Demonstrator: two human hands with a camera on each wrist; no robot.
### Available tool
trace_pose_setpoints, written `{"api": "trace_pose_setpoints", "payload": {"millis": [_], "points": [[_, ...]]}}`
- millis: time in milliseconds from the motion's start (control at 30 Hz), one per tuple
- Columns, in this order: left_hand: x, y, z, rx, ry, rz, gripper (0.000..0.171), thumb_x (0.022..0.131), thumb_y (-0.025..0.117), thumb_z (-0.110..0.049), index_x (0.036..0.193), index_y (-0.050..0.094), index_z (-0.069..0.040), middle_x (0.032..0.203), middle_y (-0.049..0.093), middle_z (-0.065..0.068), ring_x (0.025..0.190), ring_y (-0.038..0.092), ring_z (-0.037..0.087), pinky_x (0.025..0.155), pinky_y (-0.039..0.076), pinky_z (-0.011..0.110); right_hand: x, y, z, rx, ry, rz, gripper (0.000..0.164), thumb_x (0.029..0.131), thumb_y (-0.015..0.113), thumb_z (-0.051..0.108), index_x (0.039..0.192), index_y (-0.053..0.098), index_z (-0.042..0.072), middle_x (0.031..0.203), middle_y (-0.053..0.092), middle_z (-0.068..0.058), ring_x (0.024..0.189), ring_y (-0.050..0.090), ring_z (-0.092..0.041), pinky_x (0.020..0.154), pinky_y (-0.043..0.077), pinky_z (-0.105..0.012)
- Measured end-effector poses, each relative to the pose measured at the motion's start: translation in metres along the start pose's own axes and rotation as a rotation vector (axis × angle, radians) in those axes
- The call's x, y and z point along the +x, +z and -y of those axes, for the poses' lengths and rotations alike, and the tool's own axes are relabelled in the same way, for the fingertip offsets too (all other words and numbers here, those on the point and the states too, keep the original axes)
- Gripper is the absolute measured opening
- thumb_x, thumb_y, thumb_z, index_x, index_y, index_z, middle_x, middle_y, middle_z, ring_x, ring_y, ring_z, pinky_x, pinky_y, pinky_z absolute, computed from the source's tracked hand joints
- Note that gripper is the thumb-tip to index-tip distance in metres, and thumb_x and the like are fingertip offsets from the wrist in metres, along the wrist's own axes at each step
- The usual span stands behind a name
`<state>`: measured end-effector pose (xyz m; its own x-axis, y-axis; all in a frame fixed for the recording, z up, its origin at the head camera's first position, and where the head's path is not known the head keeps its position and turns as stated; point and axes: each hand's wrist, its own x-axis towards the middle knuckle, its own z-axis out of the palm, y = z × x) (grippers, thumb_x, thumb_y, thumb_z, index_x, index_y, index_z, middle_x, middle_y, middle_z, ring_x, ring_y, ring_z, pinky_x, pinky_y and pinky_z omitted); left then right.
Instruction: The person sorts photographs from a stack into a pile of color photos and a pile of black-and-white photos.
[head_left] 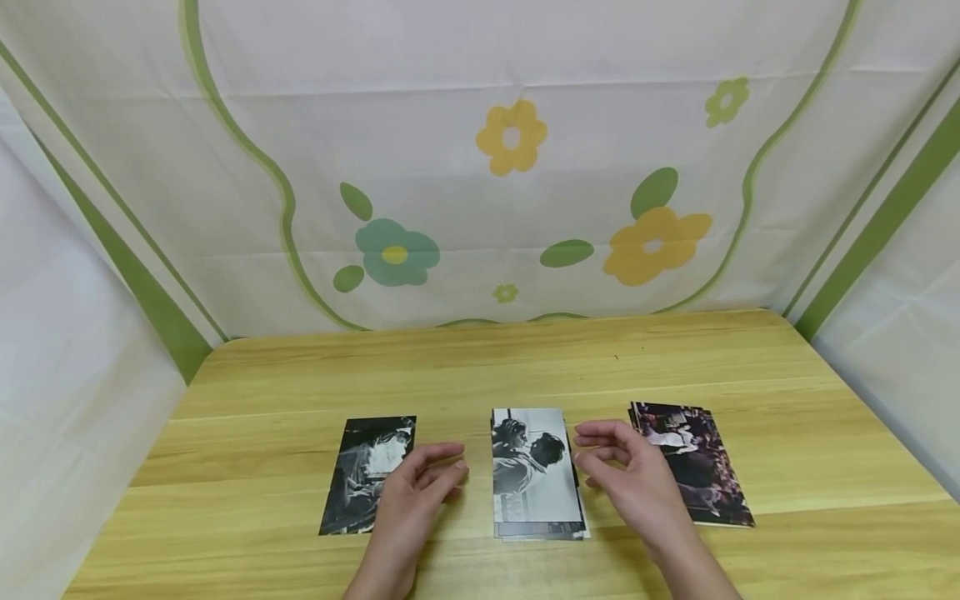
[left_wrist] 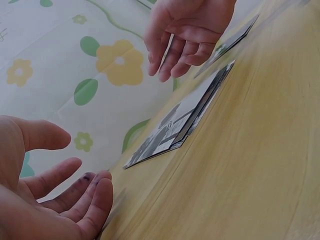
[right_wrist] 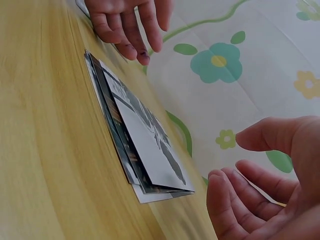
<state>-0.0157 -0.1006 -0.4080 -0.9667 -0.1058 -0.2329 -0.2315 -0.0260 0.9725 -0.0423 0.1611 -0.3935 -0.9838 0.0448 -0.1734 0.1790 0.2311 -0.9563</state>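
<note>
In the middle of the table lies a loose stack of photo cards, topped by a black-and-white picture of two people close together; lower cards stick out at its near and right edges. My left hand is left of this stack, over the right edge of a dark black-and-white photo card. On the stack's other side, my right hand has its fingertips close to the right edge. Both hands have relaxed, slightly bent fingers with nothing between them, as the right wrist view also shows of the right hand.
A colour photo card pile lies at the right, partly behind my right hand. The wooden table ends at the back against a white cloth printed with flowers. More cloth hangs at both sides.
</note>
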Motion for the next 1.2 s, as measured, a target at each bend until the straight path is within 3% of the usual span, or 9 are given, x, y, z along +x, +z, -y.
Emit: {"api": "trace_pose_setpoints", "payload": {"millis": [733,933,1200], "points": [[-0.0010,0.0000,0.0001,-0.003,-0.011,-0.003,0.039,0.099,0.075,-0.015,0.135,0.067,-0.001,0.130,0.073,0.015,0.103,0.072,0.018,0.088,0.062,0.028,-0.0001,-0.0012,0.0004,0.009,-0.003,0.012,0.043,0.093,0.080,0.008,0.134,0.066,0.003,0.131,0.072,-0.015,0.101,0.069,-0.013,0.082,0.064,-0.029],[-0.0017,0.0028,0.0013,0.022,-0.011,0.028,0.036,0.101,0.073,-0.016,0.134,0.067,-0.001,0.126,0.074,0.014,0.104,0.071,0.018,0.089,0.061,0.028,0.0010,-0.0024,-0.0005,-0.022,-0.015,0.020,0.043,0.094,0.081,0.011,0.134,0.066,0.005,0.130,0.073,-0.013,0.104,0.069,-0.015,0.082,0.063,-0.027],[-0.0022,0.0070,0.0003,0.070,0.010,0.018,0.038,0.099,0.076,-0.017,0.133,0.068,-0.004,0.127,0.074,0.014,0.105,0.071,0.018,0.089,0.060,0.025,0.0002,-0.0044,-0.0026,-0.052,-0.011,0.013,0.045,0.093,0.081,0.012,0.135,0.066,0.006,0.131,0.073,-0.012,0.106,0.069,-0.015,0.083,0.062,-0.025]]}}
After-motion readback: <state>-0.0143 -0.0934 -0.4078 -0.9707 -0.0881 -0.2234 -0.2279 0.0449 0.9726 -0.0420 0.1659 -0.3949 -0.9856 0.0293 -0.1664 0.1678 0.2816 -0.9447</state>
